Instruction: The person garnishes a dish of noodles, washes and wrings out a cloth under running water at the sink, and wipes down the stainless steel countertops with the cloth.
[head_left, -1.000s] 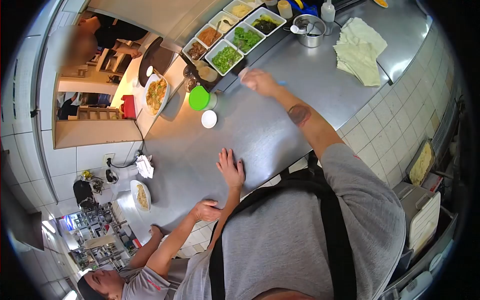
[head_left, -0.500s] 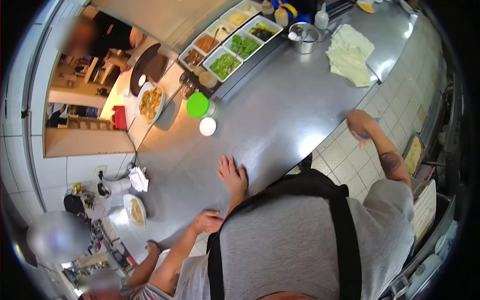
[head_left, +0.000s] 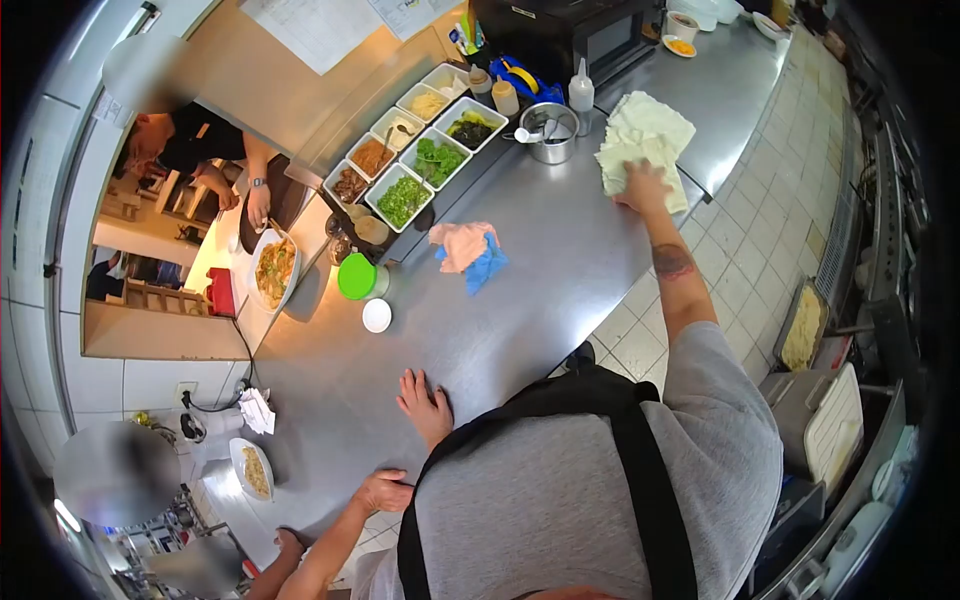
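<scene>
My left hand (head_left: pixel 425 405) lies flat on the steel counter (head_left: pixel 480 350) near its front edge, fingers spread, holding nothing. On the cream cloth (head_left: pixel 645 130) at the upper right rests my right hand (head_left: pixel 645 187), its fingers apart and slightly blurred. A crumpled pink cloth (head_left: pixel 462 247) and blue cloth (head_left: pixel 484 268) lie together mid-counter. Left of them stand a green-lidded container (head_left: pixel 357 276) and a small white round item (head_left: pixel 376 316). A metal pot (head_left: pixel 548 132) with utensils is left of the cream cloth.
Trays of toppings (head_left: pixel 402 202) line the back edge beside squeeze bottles (head_left: pixel 581 86). A filled bowl (head_left: pixel 274 272) sits at the pass, near a person's hand (head_left: pixel 258 205). Another dish (head_left: pixel 252 468) stands lower left, by a co-worker's hand (head_left: pixel 385 490).
My right hand has moved from the counter's front edge to the cream cloth. The pink and blue cloths now lie released mid-counter. A hand at the pass has reached the filled bowl.
</scene>
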